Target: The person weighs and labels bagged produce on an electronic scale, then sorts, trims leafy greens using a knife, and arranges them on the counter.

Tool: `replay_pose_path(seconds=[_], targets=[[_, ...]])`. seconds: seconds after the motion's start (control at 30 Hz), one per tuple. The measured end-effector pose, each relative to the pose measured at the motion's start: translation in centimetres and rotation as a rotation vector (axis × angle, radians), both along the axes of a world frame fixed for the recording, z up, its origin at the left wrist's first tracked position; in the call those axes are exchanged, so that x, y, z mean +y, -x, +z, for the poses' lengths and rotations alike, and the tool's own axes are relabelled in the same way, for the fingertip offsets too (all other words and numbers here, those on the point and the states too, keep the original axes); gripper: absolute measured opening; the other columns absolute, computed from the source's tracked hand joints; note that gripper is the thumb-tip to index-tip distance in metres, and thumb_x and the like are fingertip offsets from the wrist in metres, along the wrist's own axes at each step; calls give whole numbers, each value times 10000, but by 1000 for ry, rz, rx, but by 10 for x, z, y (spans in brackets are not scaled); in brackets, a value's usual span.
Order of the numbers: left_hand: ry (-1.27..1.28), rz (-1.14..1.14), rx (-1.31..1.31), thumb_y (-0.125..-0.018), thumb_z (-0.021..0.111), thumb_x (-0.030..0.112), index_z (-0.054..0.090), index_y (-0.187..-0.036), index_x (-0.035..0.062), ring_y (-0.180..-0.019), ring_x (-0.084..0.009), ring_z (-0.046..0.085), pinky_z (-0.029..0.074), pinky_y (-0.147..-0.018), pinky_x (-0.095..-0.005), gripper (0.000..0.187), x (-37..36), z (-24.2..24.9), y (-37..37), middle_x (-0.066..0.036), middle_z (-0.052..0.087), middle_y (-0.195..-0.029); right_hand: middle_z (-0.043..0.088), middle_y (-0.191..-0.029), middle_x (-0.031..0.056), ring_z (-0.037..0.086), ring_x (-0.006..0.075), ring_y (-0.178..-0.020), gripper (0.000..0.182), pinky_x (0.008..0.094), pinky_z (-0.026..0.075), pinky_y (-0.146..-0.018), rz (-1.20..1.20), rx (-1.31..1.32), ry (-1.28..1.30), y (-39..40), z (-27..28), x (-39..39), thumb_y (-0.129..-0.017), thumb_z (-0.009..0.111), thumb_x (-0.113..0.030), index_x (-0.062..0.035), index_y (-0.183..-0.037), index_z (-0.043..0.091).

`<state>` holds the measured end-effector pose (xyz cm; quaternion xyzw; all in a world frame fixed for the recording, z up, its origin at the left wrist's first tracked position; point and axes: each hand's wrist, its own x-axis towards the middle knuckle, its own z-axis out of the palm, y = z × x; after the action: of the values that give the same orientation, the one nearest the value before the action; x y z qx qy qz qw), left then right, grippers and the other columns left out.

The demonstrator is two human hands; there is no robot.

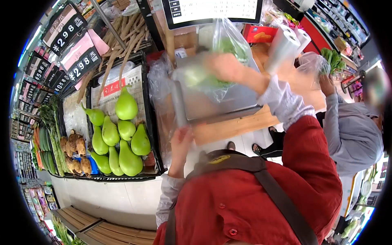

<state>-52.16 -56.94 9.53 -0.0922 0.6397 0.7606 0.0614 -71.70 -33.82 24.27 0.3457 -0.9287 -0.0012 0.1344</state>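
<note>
A metal weighing scale (220,107) stands on a wooden counter (237,127) under a lit screen (212,10). On its plate lies a clear plastic bag (224,34) with green leafy vegetables inside. My right hand (234,69) reaches over the scale at the bag and the pale green produce (196,76); motion blur hides its fingers. My left hand (182,143) is at the counter's front left corner, near the lower end of a blurred, pale strip-like thing (176,102). Its fingers look bent together, but what they hold cannot be made out.
Left of the scale, a black crate (149,94) holds several green gourds (130,158). Thin plastic bags (159,81) hang between them. White rolls (284,45) stand at the counter's right. Beyond, a person in grey (351,132) holds bagged greens (331,61).
</note>
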Motion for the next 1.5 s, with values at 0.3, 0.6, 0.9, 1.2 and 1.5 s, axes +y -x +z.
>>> replay_pose_path(seconds=[0.3,0.6,0.9,1.2,1.5], targets=[[972,179,599,-639,812,181,360,-1384,55,-1169,-408,465,400,-988,-439,880,55,105,74,-206,466,-1293,515,-826,66,557,238,-716,148,344,486,-642,418,-14,151,-58,-22,33,-717,624,-187,-92,-809,558],[1019,30,434,-749,730,282,504,-1253,17,-872,-360,638,509,-739,-416,613,91,89,97,-206,642,-1001,626,-1064,61,642,246,-809,291,326,549,-667,420,-119,606,-52,8,98,-782,671,-91,-137,-1067,636],[821,78,345,-774,723,364,531,-1216,-6,-802,-318,665,520,-710,-384,608,84,75,64,-186,669,-959,641,-913,96,614,238,-739,115,329,515,-661,271,-16,766,2,50,113,-788,655,-37,-32,-902,638],[414,54,185,-858,632,55,548,-1153,-5,-690,-59,563,462,-594,-201,312,32,41,20,-23,616,-845,576,-1191,89,452,297,-1216,417,445,386,-990,142,734,305,144,133,2,-778,635,-143,-100,-1177,523],[121,58,100,-864,602,-5,532,-1186,-14,-769,-67,574,456,-647,-189,330,42,72,-2,-35,620,-927,624,-839,140,563,352,-957,268,454,427,-876,286,735,588,93,109,22,-748,654,-210,-60,-962,596]])
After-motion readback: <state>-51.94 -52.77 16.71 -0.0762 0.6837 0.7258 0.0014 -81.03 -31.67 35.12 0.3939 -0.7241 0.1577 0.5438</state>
